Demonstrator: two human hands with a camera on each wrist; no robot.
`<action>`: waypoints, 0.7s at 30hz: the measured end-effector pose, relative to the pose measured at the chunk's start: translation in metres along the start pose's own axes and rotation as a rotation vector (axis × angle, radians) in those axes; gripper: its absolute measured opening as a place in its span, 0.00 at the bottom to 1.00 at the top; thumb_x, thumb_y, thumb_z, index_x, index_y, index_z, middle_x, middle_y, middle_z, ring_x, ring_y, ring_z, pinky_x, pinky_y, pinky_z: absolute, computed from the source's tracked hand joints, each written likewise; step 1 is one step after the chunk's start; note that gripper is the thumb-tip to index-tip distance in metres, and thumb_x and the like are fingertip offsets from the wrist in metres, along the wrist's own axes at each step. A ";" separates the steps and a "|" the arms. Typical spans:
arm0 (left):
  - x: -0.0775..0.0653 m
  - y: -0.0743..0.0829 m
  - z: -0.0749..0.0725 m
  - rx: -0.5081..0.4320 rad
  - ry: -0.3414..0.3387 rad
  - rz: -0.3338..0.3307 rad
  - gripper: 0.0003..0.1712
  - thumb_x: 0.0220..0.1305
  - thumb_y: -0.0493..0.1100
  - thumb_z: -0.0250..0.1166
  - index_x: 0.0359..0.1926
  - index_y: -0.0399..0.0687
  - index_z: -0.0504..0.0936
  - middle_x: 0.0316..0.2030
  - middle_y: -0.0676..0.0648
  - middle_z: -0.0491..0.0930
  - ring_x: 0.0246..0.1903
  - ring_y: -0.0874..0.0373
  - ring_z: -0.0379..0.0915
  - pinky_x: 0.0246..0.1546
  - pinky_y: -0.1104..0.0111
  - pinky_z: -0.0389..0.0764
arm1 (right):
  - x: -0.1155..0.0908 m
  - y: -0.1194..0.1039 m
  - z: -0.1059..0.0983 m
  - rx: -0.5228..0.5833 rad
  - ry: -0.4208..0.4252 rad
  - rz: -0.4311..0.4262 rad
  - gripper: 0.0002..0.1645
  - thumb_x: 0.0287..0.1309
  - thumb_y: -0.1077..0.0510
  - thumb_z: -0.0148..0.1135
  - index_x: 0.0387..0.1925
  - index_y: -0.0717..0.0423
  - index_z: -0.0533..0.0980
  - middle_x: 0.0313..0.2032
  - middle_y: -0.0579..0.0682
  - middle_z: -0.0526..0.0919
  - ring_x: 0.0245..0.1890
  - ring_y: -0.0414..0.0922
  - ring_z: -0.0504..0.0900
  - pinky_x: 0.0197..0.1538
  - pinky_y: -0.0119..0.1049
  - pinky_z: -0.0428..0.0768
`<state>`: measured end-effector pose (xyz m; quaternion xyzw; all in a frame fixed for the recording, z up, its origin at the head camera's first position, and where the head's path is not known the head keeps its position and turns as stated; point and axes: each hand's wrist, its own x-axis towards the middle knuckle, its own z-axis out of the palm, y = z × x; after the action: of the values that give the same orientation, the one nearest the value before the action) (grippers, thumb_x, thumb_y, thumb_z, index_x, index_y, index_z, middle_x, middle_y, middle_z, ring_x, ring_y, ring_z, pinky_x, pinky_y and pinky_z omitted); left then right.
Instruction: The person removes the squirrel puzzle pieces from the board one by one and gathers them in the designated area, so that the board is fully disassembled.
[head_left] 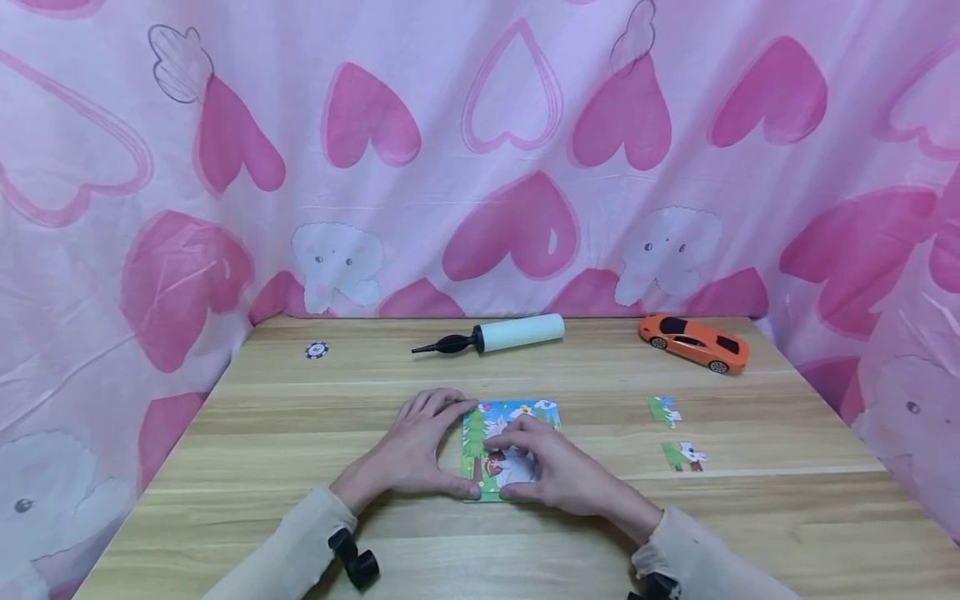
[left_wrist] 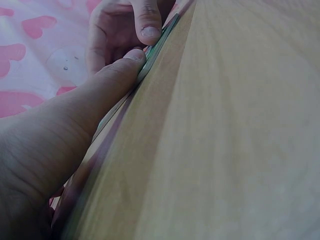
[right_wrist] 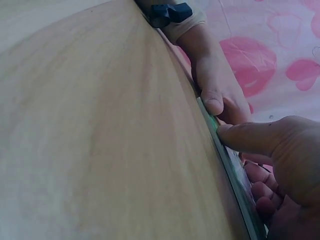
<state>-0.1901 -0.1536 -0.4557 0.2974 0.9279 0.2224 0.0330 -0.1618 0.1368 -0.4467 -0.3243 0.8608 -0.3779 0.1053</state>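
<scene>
A small picture puzzle in a flat tray lies on the table before the person, with green and blue scenery and a pale bare patch low on its right side. The left hand spans its left side, thumb on the front-left corner and index fingertip at the back-left corner. Over the right half is the right hand, fingers bent onto the picture. Its thumb touches near the tray's front edge. I cannot tell whether a piece is under the right fingers. Two loose puzzle pieces lie to the right.
Behind the puzzle lies a hand pump with a black nozzle. An orange toy car stands at the back right, and a poker chip lies at the back left. A pink heart-patterned curtain encloses the wooden table.
</scene>
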 end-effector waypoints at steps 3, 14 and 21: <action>0.000 0.000 0.000 -0.001 -0.004 0.000 0.73 0.47 0.93 0.70 0.87 0.63 0.65 0.81 0.52 0.62 0.81 0.46 0.54 0.84 0.37 0.52 | 0.000 -0.002 -0.001 0.015 -0.028 0.014 0.33 0.68 0.51 0.81 0.72 0.38 0.82 0.63 0.36 0.76 0.65 0.41 0.74 0.69 0.41 0.77; 0.000 0.000 0.000 -0.004 -0.010 0.006 0.73 0.48 0.92 0.70 0.87 0.63 0.65 0.81 0.52 0.62 0.81 0.46 0.54 0.84 0.37 0.53 | 0.002 -0.005 -0.001 0.045 -0.087 0.037 0.34 0.71 0.54 0.77 0.75 0.34 0.79 0.66 0.31 0.80 0.73 0.42 0.72 0.80 0.60 0.70; 0.000 -0.001 0.000 -0.008 -0.004 0.007 0.72 0.48 0.92 0.70 0.87 0.62 0.65 0.81 0.52 0.62 0.82 0.46 0.54 0.84 0.37 0.53 | 0.005 -0.009 0.000 0.020 -0.091 0.052 0.36 0.71 0.57 0.77 0.76 0.38 0.78 0.71 0.38 0.80 0.78 0.48 0.70 0.82 0.63 0.66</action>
<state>-0.1905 -0.1544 -0.4560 0.3011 0.9258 0.2258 0.0353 -0.1611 0.1295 -0.4400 -0.3176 0.8594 -0.3685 0.1574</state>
